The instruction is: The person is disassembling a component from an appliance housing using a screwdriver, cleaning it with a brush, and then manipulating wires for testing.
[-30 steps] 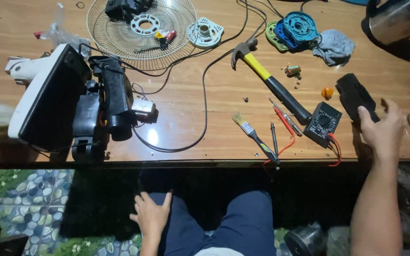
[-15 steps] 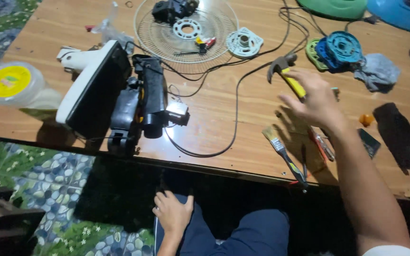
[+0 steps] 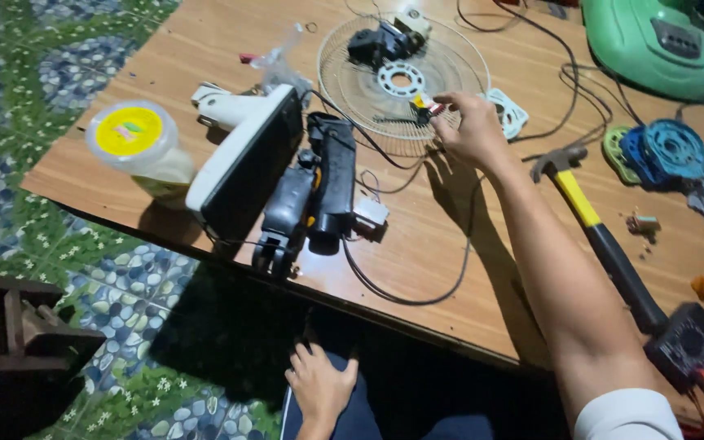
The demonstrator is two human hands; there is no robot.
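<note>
Right hand (image 3: pixel 468 129) reaches over the wire fan grille (image 3: pixel 352 81) toward the desk's far edge — fingers pinching a small red-and-yellow screwdriver (image 3: pixel 427 106); left hand (image 3: pixel 319 387) rests on the knee, fingers loosely spread.

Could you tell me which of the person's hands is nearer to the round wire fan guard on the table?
The right hand is nearer: it reaches over the table and rests at the edge of the fan guard. The left hand lies on the lap below the table edge, far from it.
</note>
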